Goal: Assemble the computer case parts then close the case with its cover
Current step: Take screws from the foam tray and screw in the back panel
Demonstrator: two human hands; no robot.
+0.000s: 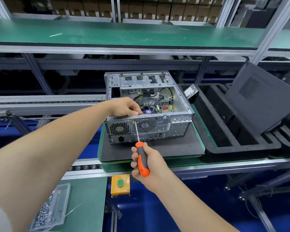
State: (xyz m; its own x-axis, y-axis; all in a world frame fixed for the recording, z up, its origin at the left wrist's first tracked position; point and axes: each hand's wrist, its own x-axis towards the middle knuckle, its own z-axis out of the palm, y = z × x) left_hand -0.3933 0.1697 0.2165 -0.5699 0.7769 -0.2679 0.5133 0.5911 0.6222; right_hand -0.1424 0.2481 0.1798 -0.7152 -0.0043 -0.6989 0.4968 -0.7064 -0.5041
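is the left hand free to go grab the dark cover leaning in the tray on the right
Probably not: the left hand grips the case rim, and the cover leans far right, past the right hand with its screwdriver.

head cam | looks forward-down | near, over the bench

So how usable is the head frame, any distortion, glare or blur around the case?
Head view: strong wide-angle bowing, the green shelf edge curves across the frame; light is even from overhead, with faint glare streaks on that shelf and only soft shadows; the computer case and screwdriver are sharp; the screw tray at lower left is smeared and soft.
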